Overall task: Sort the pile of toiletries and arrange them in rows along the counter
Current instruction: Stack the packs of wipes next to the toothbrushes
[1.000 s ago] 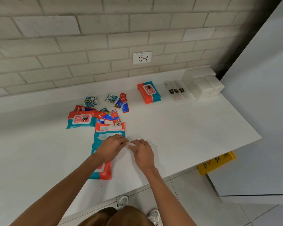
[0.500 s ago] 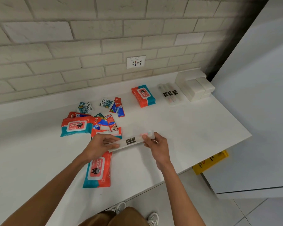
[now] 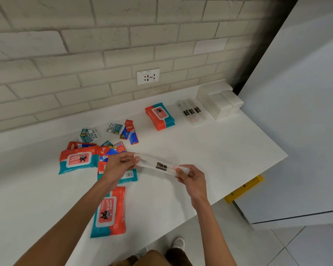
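The left hand pinches one end of a long clear packet with a black label. The right hand grips the other end, holding it just above the white counter. It may be a toothbrush pack, but blur hides the contents. Loose wipes packs and sachets lie below and behind it. By the wall sit stacked wipes, similar clear packets and white boxes.

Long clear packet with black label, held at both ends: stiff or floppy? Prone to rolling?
Probably stiff: the long clear black-labelled packet spans from left hand to right hand without sagging. Likely light, as fingertips at its ends carry it. Rolling seems unlikely: three similar packets lie flat by the wall.
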{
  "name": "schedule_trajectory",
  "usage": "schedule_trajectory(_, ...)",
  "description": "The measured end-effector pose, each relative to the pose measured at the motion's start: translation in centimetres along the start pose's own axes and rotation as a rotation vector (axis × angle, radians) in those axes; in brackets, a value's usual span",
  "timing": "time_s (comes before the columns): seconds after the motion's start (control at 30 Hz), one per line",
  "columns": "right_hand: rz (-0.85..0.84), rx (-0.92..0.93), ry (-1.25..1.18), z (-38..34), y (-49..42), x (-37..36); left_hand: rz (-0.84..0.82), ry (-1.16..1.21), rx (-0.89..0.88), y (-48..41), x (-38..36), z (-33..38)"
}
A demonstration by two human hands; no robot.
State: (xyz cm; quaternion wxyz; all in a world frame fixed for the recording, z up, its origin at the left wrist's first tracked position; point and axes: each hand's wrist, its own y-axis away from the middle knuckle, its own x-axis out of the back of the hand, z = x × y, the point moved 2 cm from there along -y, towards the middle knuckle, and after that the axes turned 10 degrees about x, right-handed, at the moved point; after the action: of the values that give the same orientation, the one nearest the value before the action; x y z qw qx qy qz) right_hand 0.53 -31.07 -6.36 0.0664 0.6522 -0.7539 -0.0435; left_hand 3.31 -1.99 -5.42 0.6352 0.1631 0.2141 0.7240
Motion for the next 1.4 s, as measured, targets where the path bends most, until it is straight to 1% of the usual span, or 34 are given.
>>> schedule_trajectory(0.13, -0.097, 0.032, 0.221, -0.1, -1.6, 1.9, 0.033, 0.079, 0.006, -3.2, -3.0, 2.1)
schedule_trajectory(0.3, -0.171, 0.031, 0.321, -0.7, -5.3, 3.9, 0.039, 0.064, -0.042, -7.4, -8.3, 5.2)
schedule_trajectory(0.37, -0.164, 0.026, 0.319, -0.8, -7.4, 4.8, 0.064, 0.054, -0.057, -9.4, -10.7, 6.2)
schedule_trajectory(0.5, -0.095, 0.011, 0.25, -0.5, -11.1, 6.3, 0.12, 0.035, -0.097, -13.1, -14.7, 7.8)
schedule_trajectory(0.6, -0.035, 0.007, 0.248, 0.2, -14.5, 7.6, 0.112, -0.01, -0.113, -15.0, -17.6, 7.9)
schedule_trajectory(0.63, -0.017, 0.007, 0.258, 0.5, -15.7, 8.0, 0.112, -0.063, -0.133, -15.3, -18.7, 7.8)
schedule_trajectory(0.7, 0.005, 0.014, 0.288, 1.1, -18.1, 8.5, 0.162, -0.281, -0.195, -16.1, -20.6, 7.2)
schedule_trajectory(0.77, 0.012, 0.022, 0.32, 1.6, -20.1, 8.5, 0.197, -0.447, -0.225, -16.7, -22.1, 5.9)
schedule_trajectory(0.87, -0.001, 0.039, 0.393, 2.7, -22.9, 8.5, 0.177, -0.692, -0.265, -17.4, -24.0, 3.8)
schedule_trajectory(0.97, -0.001, 0.044, 0.422, 3.8, -25.4, 8.3, 0.145, -0.864, -0.319, -17.7, -25.9, 2.6)
schedule_trajectory(1.03, -0.017, 0.069, 0.455, 4.1, -26.3, 8.0, 0.139, -0.93, -0.374, -18.0, -26.8, 2.0)
schedule_trajectory(1.13, -0.047, 0.139, 0.521, 4.2, -27.2, 7.7, 0.12, -1.012, -0.412, -19.3, -27.8, 0.9)
schedule_trajectory(1.2, -0.056, 0.203, 0.572, 4.0, -27.7, 7.6, 0.11, -1.102, -0.407, -20.4, -28.2, 0.1)
schedule_trajectory(1.27, -0.061, 0.269, 0.627, 4.0, -27.6, 7.5, 0.126, -1.145, -0.384, -20.8, -28.2, -0.3)
schedule_trajectory(1.33, -0.044, 0.34, 0.752, 4.6, -27.6, 8.2, 0.153, -1.124, -0.379, -21.3, -28.4, -0.3)
schedule_trajectory(1.4, 0.018, 0.457, 0.921, 5.7, -27.5, 9.1, 0.173, -1.112, -0.376, -21.8, -28.5, 0.0)
